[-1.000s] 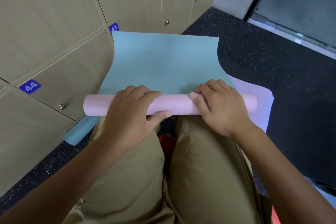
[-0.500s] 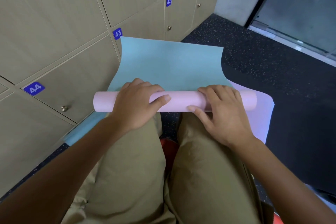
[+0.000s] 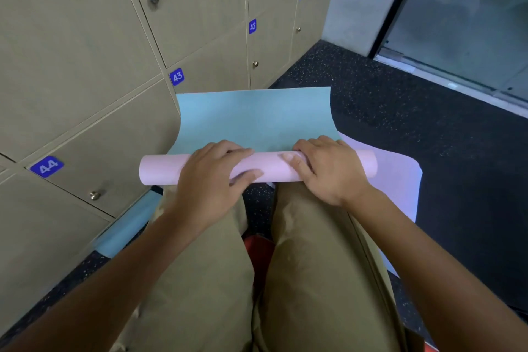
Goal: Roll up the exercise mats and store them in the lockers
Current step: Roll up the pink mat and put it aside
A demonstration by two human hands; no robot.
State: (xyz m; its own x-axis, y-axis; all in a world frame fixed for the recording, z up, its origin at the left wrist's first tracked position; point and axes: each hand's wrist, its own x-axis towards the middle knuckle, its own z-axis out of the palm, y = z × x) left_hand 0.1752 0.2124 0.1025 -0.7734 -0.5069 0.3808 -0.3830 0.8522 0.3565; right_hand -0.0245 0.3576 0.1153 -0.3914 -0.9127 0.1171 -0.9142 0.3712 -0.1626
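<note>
A two-sided exercise mat lies over my knees, blue on top and pink beneath. Its near part is wound into a pink roll [image 3: 270, 166] that runs left to right. The flat blue remainder [image 3: 254, 117] stretches away towards the lockers [image 3: 100, 128]. My left hand [image 3: 210, 180] wraps over the left half of the roll, thumb under it. My right hand [image 3: 325, 168] grips the right half, fingers curled over the top. A loose pink flap [image 3: 400, 177] hangs out at the right.
Beige lockers numbered 41 to 44 stand shut along the left, each with a small metal knob [image 3: 94, 195]. Dark speckled floor [image 3: 400, 100] spreads to the right. A glass door [image 3: 471, 17] is at the far right. My khaki-trousered legs [image 3: 308, 266] fill the foreground.
The roll has advanced a little along the blue mat, leaving less flat length. Both hands shifted their hold on it, and the view tilted slightly upward.
</note>
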